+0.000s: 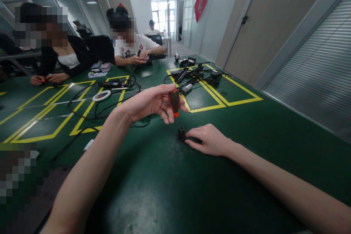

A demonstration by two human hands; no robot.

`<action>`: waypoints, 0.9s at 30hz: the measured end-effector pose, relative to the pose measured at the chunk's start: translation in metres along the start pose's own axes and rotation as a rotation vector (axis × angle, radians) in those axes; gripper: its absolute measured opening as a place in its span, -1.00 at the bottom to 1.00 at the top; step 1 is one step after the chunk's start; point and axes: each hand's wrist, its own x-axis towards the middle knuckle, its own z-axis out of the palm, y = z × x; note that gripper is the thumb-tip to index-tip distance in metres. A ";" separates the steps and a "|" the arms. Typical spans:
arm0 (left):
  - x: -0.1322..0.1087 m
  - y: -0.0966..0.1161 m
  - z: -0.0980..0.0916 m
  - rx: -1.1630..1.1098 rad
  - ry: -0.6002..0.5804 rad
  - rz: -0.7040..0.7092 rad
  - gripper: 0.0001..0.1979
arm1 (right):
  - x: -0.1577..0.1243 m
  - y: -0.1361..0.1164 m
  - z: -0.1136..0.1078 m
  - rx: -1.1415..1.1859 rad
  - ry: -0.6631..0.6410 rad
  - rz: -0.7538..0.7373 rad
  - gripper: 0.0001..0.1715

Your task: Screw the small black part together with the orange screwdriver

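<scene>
My left hand (161, 104) is closed around the handle of a screwdriver (174, 103), dark with orange-red ends. Its shaft points down, and the tip comes close to a small round black part (181, 136) with a metal stub on top. Whether the tip touches the part I cannot tell. Low on the table, my right hand (204, 139) pinches the right side of that part between thumb and fingers. The part stands upright on the green tabletop (153, 175).
Beyond my hands lies a heap of black cables and devices (192, 75) inside yellow tape lines. A white ring (101, 95) and a looping black cable (71, 108) are at left. Two people sit across the table, one in a white shirt (139, 44) handling a dark object.
</scene>
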 end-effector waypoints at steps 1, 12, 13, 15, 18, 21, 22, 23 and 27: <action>0.000 0.000 0.000 0.006 -0.002 0.000 -0.55 | 0.000 0.000 0.000 0.001 0.001 -0.002 -0.76; -0.002 0.002 0.003 0.010 0.009 -0.020 -0.51 | -0.001 0.003 0.003 0.007 0.009 -0.009 -0.76; -0.002 0.001 0.003 0.007 0.008 -0.018 -0.51 | -0.001 0.003 0.003 0.010 0.008 -0.009 -0.76; -0.001 0.001 0.002 0.004 0.006 -0.007 -0.51 | -0.001 0.003 0.003 0.018 0.004 -0.009 -0.76; -0.001 0.000 0.001 0.010 0.004 0.003 -0.54 | -0.001 0.003 0.002 0.019 0.004 -0.008 -0.76; -0.001 0.000 0.001 0.035 0.019 0.008 -0.56 | 0.000 0.003 0.002 0.015 0.008 -0.012 -0.77; -0.002 0.001 0.001 0.045 0.023 0.013 -0.55 | 0.000 0.003 0.002 0.014 0.010 -0.014 -0.77; -0.002 0.001 0.001 0.054 0.024 0.017 -0.54 | 0.000 0.003 0.002 0.014 0.013 -0.015 -0.77; -0.004 0.001 0.002 0.077 0.037 0.027 -0.55 | -0.001 0.004 0.003 0.020 0.020 -0.019 -0.78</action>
